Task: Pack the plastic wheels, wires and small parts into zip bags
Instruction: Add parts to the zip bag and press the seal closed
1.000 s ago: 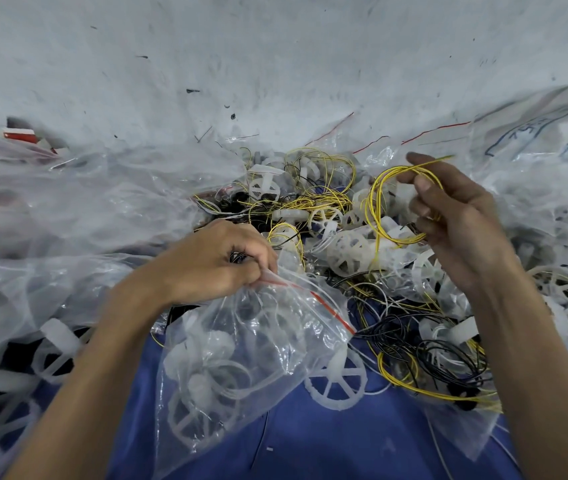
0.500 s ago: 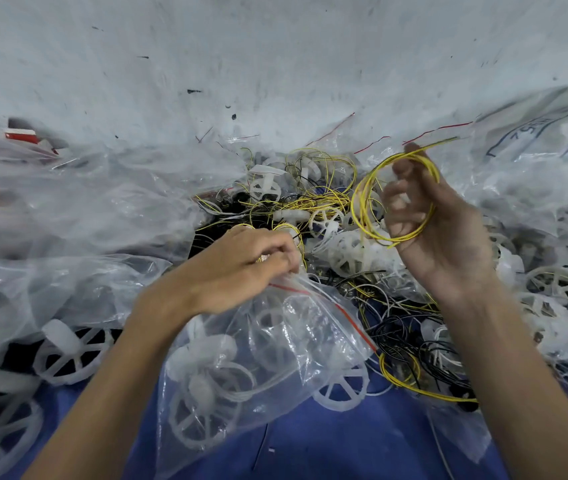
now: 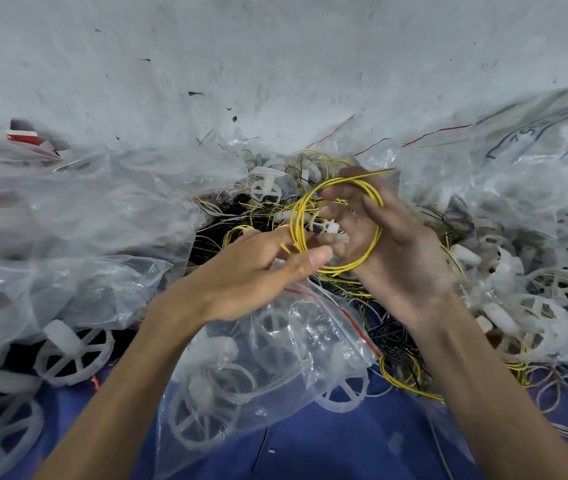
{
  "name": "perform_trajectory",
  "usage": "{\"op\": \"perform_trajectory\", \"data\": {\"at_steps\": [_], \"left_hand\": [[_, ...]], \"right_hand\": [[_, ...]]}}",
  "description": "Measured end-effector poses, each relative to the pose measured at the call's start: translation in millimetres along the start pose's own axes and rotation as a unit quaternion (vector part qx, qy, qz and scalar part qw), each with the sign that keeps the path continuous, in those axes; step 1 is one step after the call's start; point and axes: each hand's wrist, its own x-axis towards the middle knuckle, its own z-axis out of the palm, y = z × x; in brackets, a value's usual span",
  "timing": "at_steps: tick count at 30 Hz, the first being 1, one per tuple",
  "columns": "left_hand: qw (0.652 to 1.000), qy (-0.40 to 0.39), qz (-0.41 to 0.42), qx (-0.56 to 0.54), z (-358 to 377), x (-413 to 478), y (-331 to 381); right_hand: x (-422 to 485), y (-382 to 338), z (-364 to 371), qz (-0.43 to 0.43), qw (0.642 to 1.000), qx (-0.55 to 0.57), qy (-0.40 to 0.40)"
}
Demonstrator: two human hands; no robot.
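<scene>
My right hand (image 3: pixel 393 247) holds a coil of yellow wire (image 3: pixel 378 233) looped round its curled fingers, above the middle of the pile. My left hand (image 3: pixel 254 271) has come up to the coil's left side, and its fingertips and thumb pinch the strands there. Just below both hands lies a clear zip bag (image 3: pixel 275 362) with a red seal line. It holds white plastic spoked wheels and sits on the blue cloth (image 3: pixel 310 452). Neither hand visibly holds the bag's mouth.
A tangle of yellow and black wires (image 3: pixel 396 344) and loose white wheels (image 3: pixel 558 289) spreads behind and to the right. More wheels (image 3: pixel 67 355) lie at the left under crumpled clear bags (image 3: pixel 67 220). A large printed plastic sack (image 3: pixel 518 161) is at the right. Grey floor lies beyond.
My left hand left the mouth of the zip bag and rose to the yellow coil. My right hand brought the coil leftward and down toward it.
</scene>
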Motion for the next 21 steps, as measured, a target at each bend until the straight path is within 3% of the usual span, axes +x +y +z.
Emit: {"op": "perform_trajectory", "data": {"at_steps": [7,15,17,21], "left_hand": [[0.998,0.06,-0.001,0.033,5.8,4.9,-9.7],[0.993,0.056,0.022,0.103,14.4,8.0,-13.4],[0.992,0.065,0.027,0.108,14.5,8.7,-12.3],[0.991,0.082,0.038,0.098,14.5,8.2,-11.0]], "right_hand": [[-3.6,-3.7,-5.1,0.03,0.986,-0.162,-0.03],[-2.9,-2.7,-3.5,0.225,0.896,-0.375,-0.08],[-6.4,-5.2,-3.4,0.249,0.882,-0.393,-0.072],[-8.8,-3.2,-5.6,0.262,0.89,-0.365,-0.072]]}}
